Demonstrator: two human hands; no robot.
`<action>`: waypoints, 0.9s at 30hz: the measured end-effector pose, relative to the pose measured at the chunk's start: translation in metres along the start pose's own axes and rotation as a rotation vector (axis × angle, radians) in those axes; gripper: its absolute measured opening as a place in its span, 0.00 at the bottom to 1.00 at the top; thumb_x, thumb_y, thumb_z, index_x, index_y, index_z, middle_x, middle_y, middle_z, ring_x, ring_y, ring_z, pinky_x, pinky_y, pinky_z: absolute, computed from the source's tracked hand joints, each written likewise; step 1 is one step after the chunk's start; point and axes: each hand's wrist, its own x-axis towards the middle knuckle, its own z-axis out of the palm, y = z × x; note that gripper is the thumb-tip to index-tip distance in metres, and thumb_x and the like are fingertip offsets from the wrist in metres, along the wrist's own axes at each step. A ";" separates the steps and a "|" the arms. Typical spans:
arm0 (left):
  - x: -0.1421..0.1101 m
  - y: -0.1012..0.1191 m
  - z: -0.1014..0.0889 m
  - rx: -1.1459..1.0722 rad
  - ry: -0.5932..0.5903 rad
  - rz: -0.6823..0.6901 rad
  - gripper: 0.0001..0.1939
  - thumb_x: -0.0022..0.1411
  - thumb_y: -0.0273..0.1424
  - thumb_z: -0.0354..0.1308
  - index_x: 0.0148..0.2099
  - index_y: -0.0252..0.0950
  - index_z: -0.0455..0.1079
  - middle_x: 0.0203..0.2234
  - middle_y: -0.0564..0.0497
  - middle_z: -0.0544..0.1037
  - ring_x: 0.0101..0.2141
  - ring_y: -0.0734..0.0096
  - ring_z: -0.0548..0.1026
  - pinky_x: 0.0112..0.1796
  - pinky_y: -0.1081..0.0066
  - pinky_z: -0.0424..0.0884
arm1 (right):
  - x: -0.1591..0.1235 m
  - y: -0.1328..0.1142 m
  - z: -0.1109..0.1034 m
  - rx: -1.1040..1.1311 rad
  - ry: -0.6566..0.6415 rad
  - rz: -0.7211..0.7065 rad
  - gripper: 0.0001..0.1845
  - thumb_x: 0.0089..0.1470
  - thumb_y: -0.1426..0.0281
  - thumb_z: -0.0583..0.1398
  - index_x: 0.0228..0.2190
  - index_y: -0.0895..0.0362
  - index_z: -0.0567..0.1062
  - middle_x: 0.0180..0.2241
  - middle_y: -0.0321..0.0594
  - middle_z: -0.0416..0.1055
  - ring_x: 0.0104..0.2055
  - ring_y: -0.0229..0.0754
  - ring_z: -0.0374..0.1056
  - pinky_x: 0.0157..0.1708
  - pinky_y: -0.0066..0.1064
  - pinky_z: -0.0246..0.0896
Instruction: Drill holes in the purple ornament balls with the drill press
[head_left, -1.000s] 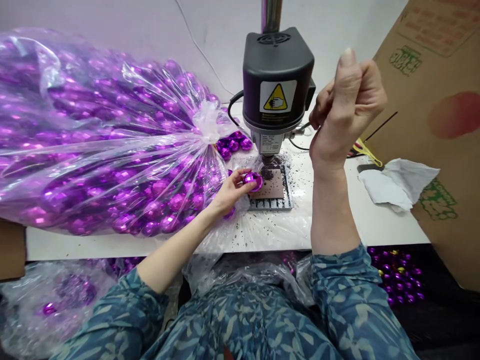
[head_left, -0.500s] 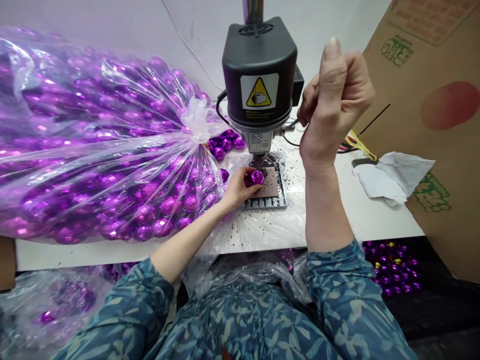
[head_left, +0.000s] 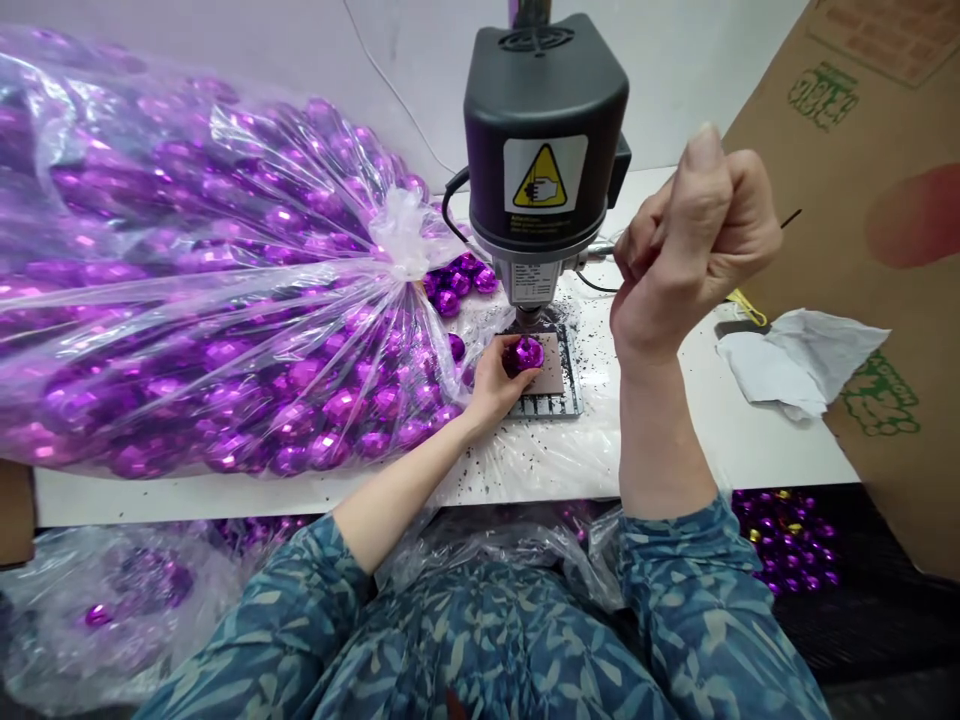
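A shiny purple faceted ball (head_left: 529, 353) is between the thumb and fingers of my left hand (head_left: 496, 378). It sits over a flat square pad (head_left: 553, 375) on the slotted metal base (head_left: 551, 405), just under the chuck (head_left: 529, 316) of a black-topped drill press (head_left: 546, 110). Whether a bit touches the ball I cannot make out. On the press's right side, my right hand (head_left: 694, 240) is closed around the end of its lever (head_left: 602, 251), thumb pointing up. The fist hides most of that lever.
A tied clear bag (head_left: 225, 300) of purple balls fills the left side. Loose purple balls (head_left: 461, 283) lie behind its knot. Dark shavings dot the white table (head_left: 675, 440). Crumpled white paper (head_left: 802, 360) and a cardboard box (head_left: 847, 120) stand at right. More balls (head_left: 795, 540) lie below.
My right fist has come down a little with the lever. The ball has turned slightly in my left hand, which stays under the press. The whole view has shifted somewhat.
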 end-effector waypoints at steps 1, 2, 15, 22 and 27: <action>0.000 -0.001 0.000 -0.001 -0.003 0.001 0.28 0.54 0.29 0.73 0.55 0.37 0.68 0.47 0.43 0.79 0.47 0.57 0.79 0.50 0.55 0.76 | -0.002 -0.002 -0.001 0.016 0.001 0.001 0.32 0.61 0.43 0.52 0.21 0.52 0.49 0.15 0.28 0.46 0.16 0.29 0.46 0.20 0.30 0.48; 0.001 -0.001 0.000 -0.002 -0.004 0.002 0.28 0.54 0.29 0.73 0.55 0.36 0.68 0.47 0.42 0.79 0.47 0.57 0.79 0.50 0.55 0.76 | -0.003 -0.003 -0.002 0.039 0.001 0.000 0.32 0.62 0.44 0.54 0.21 0.52 0.49 0.15 0.28 0.46 0.16 0.29 0.46 0.20 0.30 0.47; 0.002 -0.001 -0.001 0.002 0.000 0.019 0.27 0.54 0.28 0.74 0.54 0.36 0.69 0.48 0.42 0.79 0.49 0.56 0.78 0.52 0.54 0.75 | -0.030 0.014 -0.017 0.225 0.078 -0.009 0.31 0.58 0.59 0.61 0.20 0.56 0.47 0.16 0.27 0.39 0.16 0.25 0.45 0.22 0.27 0.41; 0.002 0.002 -0.002 0.014 -0.004 0.014 0.27 0.54 0.27 0.74 0.54 0.36 0.69 0.49 0.42 0.79 0.48 0.56 0.78 0.51 0.54 0.75 | -0.038 0.038 -0.018 0.225 0.176 -0.108 0.35 0.53 0.51 0.63 0.21 0.56 0.44 0.15 0.26 0.36 0.15 0.24 0.39 0.19 0.27 0.40; 0.001 0.002 -0.001 -0.003 0.002 0.017 0.27 0.53 0.27 0.74 0.53 0.37 0.69 0.47 0.44 0.79 0.48 0.57 0.79 0.51 0.54 0.76 | -0.046 0.059 -0.024 0.202 0.199 -0.165 0.34 0.53 0.52 0.61 0.19 0.55 0.44 0.11 0.25 0.38 0.14 0.26 0.38 0.16 0.28 0.40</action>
